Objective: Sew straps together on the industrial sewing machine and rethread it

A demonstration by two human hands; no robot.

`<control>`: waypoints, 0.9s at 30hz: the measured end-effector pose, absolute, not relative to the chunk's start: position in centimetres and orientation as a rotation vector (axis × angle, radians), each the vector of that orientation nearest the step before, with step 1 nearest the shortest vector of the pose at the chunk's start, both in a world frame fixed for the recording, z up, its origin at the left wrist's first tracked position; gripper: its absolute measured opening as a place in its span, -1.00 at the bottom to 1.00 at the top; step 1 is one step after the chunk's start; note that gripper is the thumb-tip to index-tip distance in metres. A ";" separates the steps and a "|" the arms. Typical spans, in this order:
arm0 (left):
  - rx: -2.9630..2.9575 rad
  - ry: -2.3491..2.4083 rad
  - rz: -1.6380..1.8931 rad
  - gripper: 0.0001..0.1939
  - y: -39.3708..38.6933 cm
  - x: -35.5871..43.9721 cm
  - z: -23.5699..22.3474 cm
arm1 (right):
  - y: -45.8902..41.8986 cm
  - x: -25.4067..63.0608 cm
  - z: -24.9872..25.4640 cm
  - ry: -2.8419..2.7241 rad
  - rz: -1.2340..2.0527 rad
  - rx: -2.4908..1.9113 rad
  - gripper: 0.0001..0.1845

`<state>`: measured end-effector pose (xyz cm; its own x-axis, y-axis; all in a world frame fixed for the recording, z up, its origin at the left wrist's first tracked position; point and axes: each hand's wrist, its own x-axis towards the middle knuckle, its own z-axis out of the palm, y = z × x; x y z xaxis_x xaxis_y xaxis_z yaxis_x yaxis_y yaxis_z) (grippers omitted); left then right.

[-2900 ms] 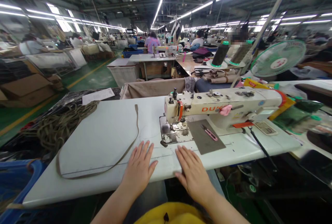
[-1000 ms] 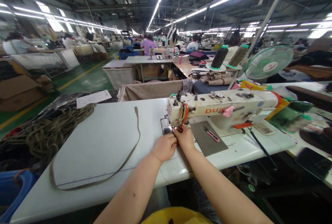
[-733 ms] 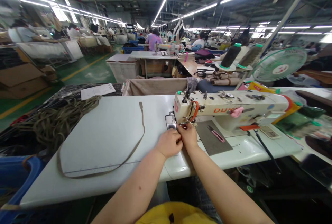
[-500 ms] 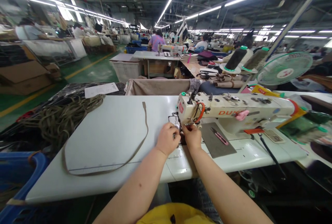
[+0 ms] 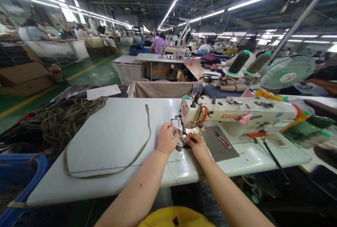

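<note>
A white sewing machine (image 5: 237, 111) stands on the pale table, its head over a metal needle plate (image 5: 181, 145). Just left of the presser foot is my left hand (image 5: 167, 139), fingers curled in with thumb and fingertips close together; anything between them is too small to make out. On the right of the needle area, my right hand (image 5: 197, 144) is closed in a pinch, and what it grips cannot be made out. A long narrow olive strap (image 5: 140, 149) curves across the table left of my hands. Pink-handled thread snips (image 5: 223, 141) lie on a grey pad (image 5: 217, 149).
A heap of olive straps (image 5: 63, 125) and a paper sheet (image 5: 104, 92) lie left of the table. A blue basket (image 5: 39, 165) stands at the near left. Thread cones (image 5: 238, 62) and a green fan (image 5: 286, 74) rise behind the machine. Other people work farther back.
Both hands have drawn slightly apart at the needle area, my left to the left and my right a little lower. More of the needle plate and presser foot shows between them.
</note>
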<state>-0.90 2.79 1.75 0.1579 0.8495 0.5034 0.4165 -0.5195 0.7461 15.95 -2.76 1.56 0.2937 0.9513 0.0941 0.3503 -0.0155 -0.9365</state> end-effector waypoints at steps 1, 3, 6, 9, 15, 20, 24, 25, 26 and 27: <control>1.996 1.193 1.341 -0.85 2.7 -0.9 1.9 | -3.4 16.0 1.7 -1.233 0.796 -1.544 -0.68; 1.996 1.171 1.372 -0.83 2.5 -1.0 2.3 | -4.5 16.0 2.0 -1.217 0.911 -1.514 -0.66; 2.062 1.124 1.448 -0.79 1.6 -0.9 3.1 | -5.8 16.2 2.2 -1.209 1.094 -1.476 -0.65; 2.186 1.059 1.547 -0.72 0.0 -0.5 4.3 | -6.2 16.4 2.2 -1.243 1.200 -1.454 -0.72; 2.393 1.018 1.573 -0.59 -2.1 1.3 8.5 | -5.1 16.2 1.2 -1.353 1.201 -1.434 -0.72; 2.521 1.040 1.535 -0.64 -1.0 2.6 11.8 | -4.8 16.2 0.8 -1.435 0.947 -1.365 -0.76; 2.525 1.030 1.492 -0.73 0.3 3.6 13.3 | -5.0 16.8 0.2 -1.499 0.593 -1.189 -0.83; 2.517 1.039 1.479 -0.73 0.5 3.8 13.5 | -5.1 16.9 0.0 -1.521 0.538 -1.151 -0.83; 2.506 1.051 1.469 -0.73 0.7 4.0 13.7 | -5.1 17.0 0.0 -1.544 0.512 -1.119 -0.83; 2.495 1.062 1.462 -0.73 0.9 4.2 13.8 | -5.0 17.1 0.0 -1.563 0.518 -1.095 -0.83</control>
